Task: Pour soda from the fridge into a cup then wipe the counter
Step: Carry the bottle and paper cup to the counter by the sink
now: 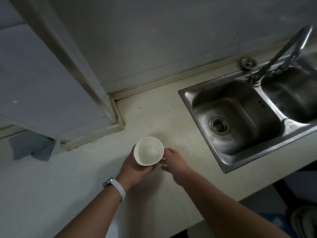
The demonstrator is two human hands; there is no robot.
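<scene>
A white cup (148, 150) is held over the pale speckled surface (82, 169), its mouth turned up toward the camera and its inside white and dry-looking. The left hand (135, 166) wraps round the cup's wall from below and from the left, fingers curled under it. The wrist behind carries a watch (114, 185) on a white band. The right hand (173, 160) meets the cup on its right side, thumb near the rim and fingers curled just beneath. Between them it pinches a small white part that juts from the cup, most likely the handle. Whether the cup's base touches the surface is hidden by the hands. To the right, well apart from the cup, a steel double sink (205, 134) is set into the surface, with a round drain (219, 125) in the nearer basin. A metal faucet (283, 50) rises from its back ledge, and a round metal stopper (248, 63) lies on that ledge beside it. Far to the left a crumpled blue-grey cloth (32, 148) lies on the surface against the grey wall panel (42, 86).
</scene>
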